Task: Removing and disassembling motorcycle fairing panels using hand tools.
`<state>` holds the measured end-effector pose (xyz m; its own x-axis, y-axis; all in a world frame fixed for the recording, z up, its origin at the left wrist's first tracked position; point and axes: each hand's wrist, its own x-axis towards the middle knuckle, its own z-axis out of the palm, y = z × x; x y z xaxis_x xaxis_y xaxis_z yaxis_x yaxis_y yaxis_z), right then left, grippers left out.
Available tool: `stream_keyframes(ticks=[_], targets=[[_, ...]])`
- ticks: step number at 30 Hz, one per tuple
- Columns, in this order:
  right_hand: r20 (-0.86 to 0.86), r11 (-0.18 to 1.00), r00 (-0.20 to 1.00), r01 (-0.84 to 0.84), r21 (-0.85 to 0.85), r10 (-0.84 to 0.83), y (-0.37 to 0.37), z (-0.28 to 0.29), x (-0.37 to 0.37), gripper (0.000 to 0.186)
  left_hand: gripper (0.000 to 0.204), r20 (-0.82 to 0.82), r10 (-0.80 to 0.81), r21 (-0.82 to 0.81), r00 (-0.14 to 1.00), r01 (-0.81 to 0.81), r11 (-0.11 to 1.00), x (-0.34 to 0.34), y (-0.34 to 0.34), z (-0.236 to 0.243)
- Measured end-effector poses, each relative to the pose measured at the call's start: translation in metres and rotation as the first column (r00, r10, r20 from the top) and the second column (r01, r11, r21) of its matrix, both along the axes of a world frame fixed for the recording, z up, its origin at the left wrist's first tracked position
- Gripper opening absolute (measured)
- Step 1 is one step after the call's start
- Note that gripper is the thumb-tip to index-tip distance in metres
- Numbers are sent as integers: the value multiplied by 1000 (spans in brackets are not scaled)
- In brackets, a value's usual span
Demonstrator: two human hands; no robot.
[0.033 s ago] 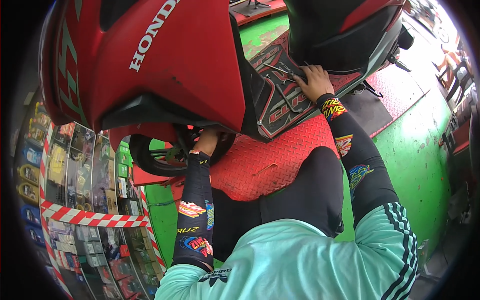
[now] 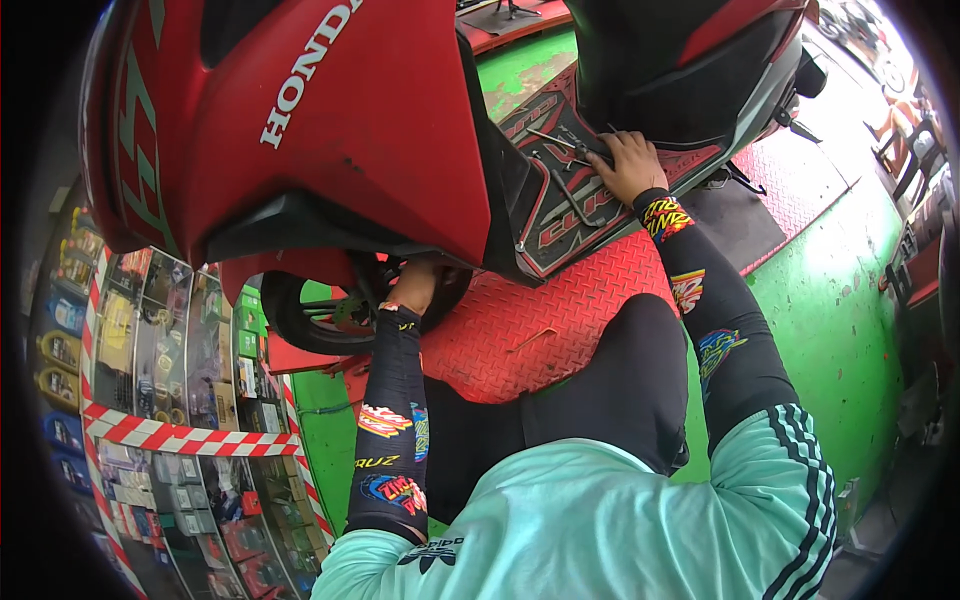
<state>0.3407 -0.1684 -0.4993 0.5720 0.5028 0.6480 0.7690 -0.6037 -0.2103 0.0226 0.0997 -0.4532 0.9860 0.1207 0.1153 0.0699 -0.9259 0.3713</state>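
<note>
A person's left hand reaches up under a red scooter's front panel, beside the front wheel; its grip cannot be made out. The right hand rests spread flat on the footboard, touching loose metal tools.

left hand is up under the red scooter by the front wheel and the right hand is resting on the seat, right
Not quite. In the head view the right hand rests on the scooter's footboard mat, among loose metal tools, not on the seat. The left hand is indeed up under the red scooter by the front wheel.
</note>
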Motion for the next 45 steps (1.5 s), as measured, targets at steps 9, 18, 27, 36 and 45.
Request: stream_keyframes(ticks=[9, 18, 27, 36, 45], targets=[[-37, 999, 999, -12, 45, 13, -3, 2, -5, 48, 23, -97, 38, 241, 995, -14, 970, 2, 12, -6], [-30, 998, 1000, 0, 56, 2, -1, 3, -6, 47, 16, -28, 42, -216, 999, -47, 975, -3, -3, -4], [-34, 998, 999, 18, 65, -16, 0, 5, -2, 42, 22, 12, 124, -513, 992, -100, 852, 0, -3, -16], [-381, 647, 722, -119, 753, 577, -30, -35, -164, 16, 18, -139, 239, -814, 961, -248, 525, -63, -118, -63], [-189, 376, -328, 737, 561, 925, -26, -38, -270, 33, 24, 186, 191, -375, 964, -110, 920, -26, -175, -15]])
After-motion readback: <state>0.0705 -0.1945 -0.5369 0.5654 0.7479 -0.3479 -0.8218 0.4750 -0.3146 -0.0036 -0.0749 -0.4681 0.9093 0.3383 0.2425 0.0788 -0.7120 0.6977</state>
